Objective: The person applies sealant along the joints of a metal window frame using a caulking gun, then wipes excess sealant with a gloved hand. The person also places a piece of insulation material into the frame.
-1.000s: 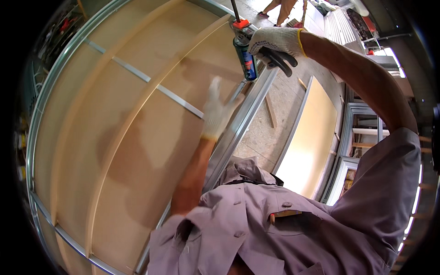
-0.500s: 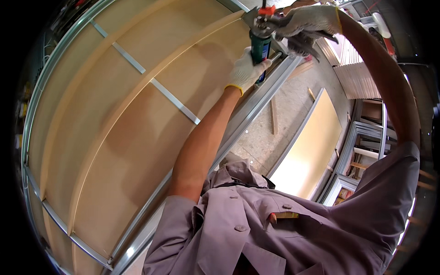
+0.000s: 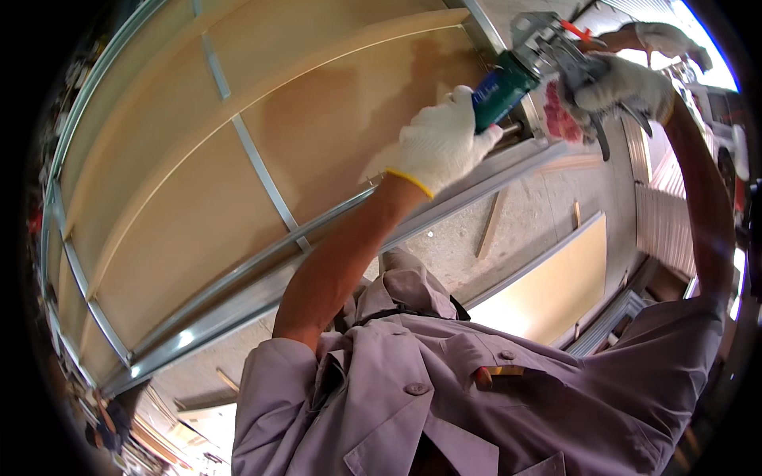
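Note:
A tool with a green cylindrical body (image 3: pixel 505 91), a blue label and a grey metal head is held up at the upper right. My left hand (image 3: pixel 444 135), in a white knit glove with a yellow cuff, is closed round the lower part of the green body. My right hand (image 3: pixel 627 86), gloved too, is wrapped round the tool at its metal head. Dark curved prongs stick out below the right hand. An orange-red piece (image 3: pixel 577 32) shows at the head's top. Glove and head hide much of the grip.
A large tan panel (image 3: pixel 182 206) with metal frame bars and curved wooden strips fills the left. A grey metal rail (image 3: pixel 444 202) runs along its edge. Another pale panel (image 3: pixel 548 278) lies on the floor. Beyond my right hand is another gloved hand (image 3: pixel 667 40), apparently another person's.
The tool and both my hands have shifted right, and the tool has tilted from near upright to leaning right. My view has turned. The other gloved hand has come into view.

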A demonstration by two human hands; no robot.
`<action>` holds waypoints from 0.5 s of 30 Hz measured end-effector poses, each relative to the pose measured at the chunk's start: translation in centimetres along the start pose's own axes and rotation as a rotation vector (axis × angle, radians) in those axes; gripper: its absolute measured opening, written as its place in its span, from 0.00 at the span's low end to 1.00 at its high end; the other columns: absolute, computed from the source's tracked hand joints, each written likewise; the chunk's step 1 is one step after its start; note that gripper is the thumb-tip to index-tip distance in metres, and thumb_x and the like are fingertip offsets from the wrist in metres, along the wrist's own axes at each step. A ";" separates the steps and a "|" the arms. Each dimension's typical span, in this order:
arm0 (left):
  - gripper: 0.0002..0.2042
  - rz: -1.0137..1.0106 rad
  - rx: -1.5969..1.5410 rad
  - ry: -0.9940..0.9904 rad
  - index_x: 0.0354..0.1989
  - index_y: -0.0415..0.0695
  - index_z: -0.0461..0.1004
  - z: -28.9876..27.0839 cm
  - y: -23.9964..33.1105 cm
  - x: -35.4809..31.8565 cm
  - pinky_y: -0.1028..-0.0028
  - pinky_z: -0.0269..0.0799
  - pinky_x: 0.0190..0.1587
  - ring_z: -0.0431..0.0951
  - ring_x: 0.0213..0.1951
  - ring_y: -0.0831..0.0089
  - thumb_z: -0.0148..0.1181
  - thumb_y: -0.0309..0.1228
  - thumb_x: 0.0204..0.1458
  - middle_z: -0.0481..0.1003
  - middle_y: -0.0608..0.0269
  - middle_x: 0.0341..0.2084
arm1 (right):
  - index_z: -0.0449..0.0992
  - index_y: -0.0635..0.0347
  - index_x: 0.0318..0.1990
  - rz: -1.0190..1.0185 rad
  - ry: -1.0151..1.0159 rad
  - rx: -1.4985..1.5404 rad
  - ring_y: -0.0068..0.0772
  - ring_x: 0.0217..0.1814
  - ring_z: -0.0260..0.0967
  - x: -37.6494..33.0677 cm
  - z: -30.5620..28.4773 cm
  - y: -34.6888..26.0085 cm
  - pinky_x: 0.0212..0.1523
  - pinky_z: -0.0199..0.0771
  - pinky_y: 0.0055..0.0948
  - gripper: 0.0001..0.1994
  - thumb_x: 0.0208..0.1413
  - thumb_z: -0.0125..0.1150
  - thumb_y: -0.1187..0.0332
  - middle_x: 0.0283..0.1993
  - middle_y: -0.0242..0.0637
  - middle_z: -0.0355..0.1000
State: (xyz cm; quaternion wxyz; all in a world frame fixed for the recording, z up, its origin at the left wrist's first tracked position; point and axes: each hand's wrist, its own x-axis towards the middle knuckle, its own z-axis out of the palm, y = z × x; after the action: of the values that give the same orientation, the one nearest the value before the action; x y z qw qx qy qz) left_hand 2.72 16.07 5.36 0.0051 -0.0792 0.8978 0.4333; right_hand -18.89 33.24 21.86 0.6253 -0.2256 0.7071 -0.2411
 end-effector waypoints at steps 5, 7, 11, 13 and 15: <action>0.27 0.195 0.197 0.407 0.51 0.44 0.69 2.8 1.1 -3.3 0.60 0.81 0.32 0.83 0.33 0.59 0.73 0.46 0.51 0.76 0.58 0.33 | 0.71 0.62 0.65 -0.017 -0.088 0.140 0.40 0.49 0.83 -2.4 -0.4 6.7 0.51 0.86 0.44 0.28 0.58 0.72 0.74 0.52 0.45 0.80; 0.27 0.140 0.277 0.400 0.50 0.44 0.69 3.4 0.2 -4.3 0.62 0.81 0.33 0.83 0.35 0.60 0.74 0.45 0.49 0.76 0.59 0.33 | 0.80 0.61 0.55 0.076 0.067 0.111 0.31 0.48 0.82 -1.9 2.9 4.5 0.52 0.84 0.33 0.20 0.54 0.77 0.74 0.45 0.36 0.83; 0.26 -0.002 0.316 0.387 0.48 0.45 0.69 1.5 -2.4 -6.8 0.61 0.81 0.33 0.83 0.35 0.61 0.75 0.45 0.48 0.77 0.61 0.33 | 0.80 0.62 0.50 0.002 0.044 0.119 0.30 0.42 0.80 3.0 5.2 4.4 0.46 0.83 0.32 0.18 0.52 0.76 0.78 0.40 0.35 0.81; 0.26 -0.123 0.358 0.364 0.47 0.46 0.69 0.5 -3.5 -8.1 0.60 0.81 0.34 0.84 0.35 0.59 0.74 0.46 0.48 0.77 0.60 0.34 | 0.79 0.62 0.48 -0.048 -0.022 0.131 0.30 0.39 0.80 5.6 6.6 2.7 0.44 0.82 0.32 0.16 0.52 0.75 0.79 0.37 0.35 0.80; 0.25 -0.172 0.358 0.339 0.47 0.46 0.70 -1.1 -4.6 -9.2 0.59 0.81 0.34 0.84 0.35 0.57 0.73 0.47 0.49 0.78 0.59 0.34 | 0.78 0.63 0.46 -0.056 -0.064 0.182 0.30 0.36 0.79 7.0 8.3 1.2 0.41 0.82 0.32 0.14 0.53 0.74 0.79 0.34 0.36 0.78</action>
State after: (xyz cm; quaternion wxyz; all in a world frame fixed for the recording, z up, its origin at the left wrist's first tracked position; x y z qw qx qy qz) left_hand 12.54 13.72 3.17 -0.0945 -0.2246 0.9382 0.2459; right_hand -11.43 29.31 14.87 0.6585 -0.1953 0.6553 -0.3144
